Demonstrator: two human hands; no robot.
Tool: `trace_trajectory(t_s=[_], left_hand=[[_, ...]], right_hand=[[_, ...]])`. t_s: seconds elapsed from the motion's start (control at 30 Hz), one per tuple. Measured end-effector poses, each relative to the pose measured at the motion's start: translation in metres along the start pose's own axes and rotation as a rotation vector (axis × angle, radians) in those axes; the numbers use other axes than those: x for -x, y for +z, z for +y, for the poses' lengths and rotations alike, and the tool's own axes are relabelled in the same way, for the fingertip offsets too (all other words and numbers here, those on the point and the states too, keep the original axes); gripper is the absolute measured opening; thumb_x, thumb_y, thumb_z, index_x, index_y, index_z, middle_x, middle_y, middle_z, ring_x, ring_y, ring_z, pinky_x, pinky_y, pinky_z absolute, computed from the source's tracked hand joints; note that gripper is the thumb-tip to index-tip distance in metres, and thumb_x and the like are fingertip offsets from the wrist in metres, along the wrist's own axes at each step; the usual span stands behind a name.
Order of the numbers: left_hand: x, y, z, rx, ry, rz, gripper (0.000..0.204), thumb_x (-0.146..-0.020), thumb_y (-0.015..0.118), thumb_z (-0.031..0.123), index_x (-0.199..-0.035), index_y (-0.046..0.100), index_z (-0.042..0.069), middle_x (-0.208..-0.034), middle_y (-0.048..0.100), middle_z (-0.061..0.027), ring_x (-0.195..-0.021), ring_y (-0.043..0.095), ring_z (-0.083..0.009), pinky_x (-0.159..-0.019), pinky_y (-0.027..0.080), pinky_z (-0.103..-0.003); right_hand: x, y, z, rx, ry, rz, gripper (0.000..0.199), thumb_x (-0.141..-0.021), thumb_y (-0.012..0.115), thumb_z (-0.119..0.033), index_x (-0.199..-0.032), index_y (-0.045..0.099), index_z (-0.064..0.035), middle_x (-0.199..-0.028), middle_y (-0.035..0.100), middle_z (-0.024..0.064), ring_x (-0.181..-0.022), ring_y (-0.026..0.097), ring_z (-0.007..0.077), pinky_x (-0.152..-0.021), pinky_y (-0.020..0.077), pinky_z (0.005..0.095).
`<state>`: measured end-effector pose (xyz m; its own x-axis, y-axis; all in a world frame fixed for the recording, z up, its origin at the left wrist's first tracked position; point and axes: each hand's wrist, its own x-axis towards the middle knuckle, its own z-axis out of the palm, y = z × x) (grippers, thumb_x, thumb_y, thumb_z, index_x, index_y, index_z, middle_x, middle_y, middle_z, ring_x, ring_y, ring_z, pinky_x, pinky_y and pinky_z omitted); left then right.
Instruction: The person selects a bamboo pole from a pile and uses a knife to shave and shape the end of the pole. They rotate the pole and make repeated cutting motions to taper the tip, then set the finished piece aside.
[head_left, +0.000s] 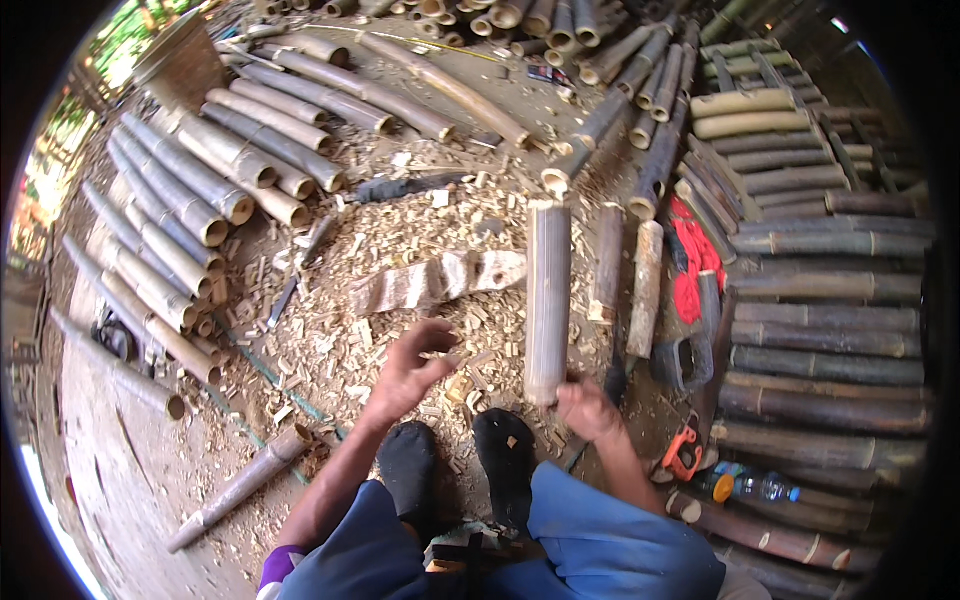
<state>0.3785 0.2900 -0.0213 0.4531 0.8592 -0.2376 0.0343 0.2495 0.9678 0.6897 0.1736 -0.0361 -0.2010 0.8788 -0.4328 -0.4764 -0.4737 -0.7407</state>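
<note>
- A short bamboo section (548, 300) lies on the ground in the middle of the scene, running from near to far, its near end at the person's right hand (590, 410).
- The right hand is clasped around that near end, fingers curled over the cut edge.
- The left hand (412, 368) hovers just left of the section, loosely half-closed with fingertips pinched together; whether it pinches a chip cannot be told.
- Two black shoes (460, 465) sit side by side near the hands, with blue trousers (600, 545) at the lower edge.
- A flat, pale split piece of bamboo (435, 280) lies left of the section, touching it or nearly so.
- Two shorter sections (630, 280) lie just right of it.
- Wood chips (340, 330) cover the ground around all of these.
- A red cloth (695, 260) lies further right, and an orange-handled tool (685, 450) and a plastic bottle (760, 487) sit near right.
- Bamboo poles (190, 190) are stacked far left, and more poles (830, 300) on the right.
</note>
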Motion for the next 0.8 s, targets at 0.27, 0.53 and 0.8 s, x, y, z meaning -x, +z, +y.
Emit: trace_trajectory(t_s=[0.27, 0.53, 0.8], left_hand=[[0.004, 0.049, -0.021, 0.540, -0.175, 0.048, 0.067, -0.092, 0.081, 0.019, -0.146, 0.049, -0.007, -0.132, 0.064, -0.0172, -0.120, 0.062, -0.0244, -0.106, 0.051, -0.041], [0.002, 0.053, -0.035, 0.034, -0.118, 0.253, 0.070, -0.085, 0.090, 0.027, -0.132, 0.057, -0.012, -0.121, 0.070, -0.0228, -0.110, 0.070, -0.0265, -0.099, 0.056, -0.041], [-0.063, -0.041, -0.008, -1.308, 0.040, 0.379, 0.105, -0.059, 0.087, 0.016, -0.154, 0.043, 0.010, -0.161, 0.040, -0.0171, -0.154, 0.029, -0.0391, -0.125, 0.030, -0.055]], right_hand=[[-0.006, 0.044, 0.056, -0.037, 0.270, -0.197, 0.070, -0.090, 0.070, -0.036, -0.146, 0.052, 0.0019, -0.125, 0.066, 0.0123, -0.112, 0.065, 0.0226, -0.097, 0.0529, 0.0394], [-0.049, 0.067, 0.031, 0.646, -0.154, -0.106, 0.085, -0.092, 0.077, -0.038, -0.156, 0.037, 0.0003, -0.137, 0.059, 0.0147, -0.127, 0.059, 0.0266, -0.107, 0.0476, 0.0414], [-0.103, 0.052, 0.035, 0.947, -0.140, 0.051, 0.087, -0.082, 0.087, -0.037, -0.144, 0.046, 0.0074, -0.133, 0.064, 0.0262, -0.126, 0.063, 0.0366, -0.109, 0.0481, 0.0445]])
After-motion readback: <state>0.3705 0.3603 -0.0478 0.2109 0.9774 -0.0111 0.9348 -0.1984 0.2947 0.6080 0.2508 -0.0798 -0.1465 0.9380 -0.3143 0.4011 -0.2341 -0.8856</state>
